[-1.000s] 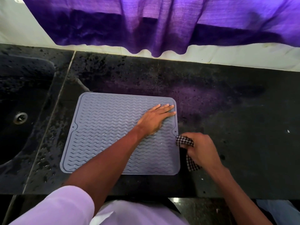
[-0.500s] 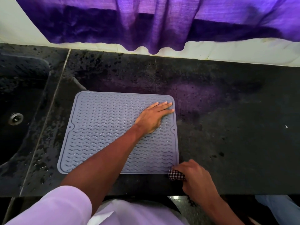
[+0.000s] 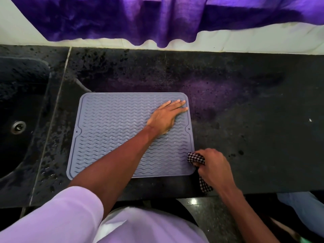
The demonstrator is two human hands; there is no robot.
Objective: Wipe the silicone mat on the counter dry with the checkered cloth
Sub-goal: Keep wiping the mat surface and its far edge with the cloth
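Left hand (image 3: 166,116) pressed flat on the silicone mat (image 3: 114,137) on the table (image 3: 245,120), right hand (image 3: 214,167) clutching the checkered cloth (image 3: 195,157) at the mat's four-o'clock edge, mat stretching toward nine.

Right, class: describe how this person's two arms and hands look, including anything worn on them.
Both hands are bare: no gloves, rings or watch show on the left hand or the right hand. The left arm wears a pale lilac-white sleeve that leaves the forearm uncovered. The right forearm is uncovered too, and no sleeve of it is in view.
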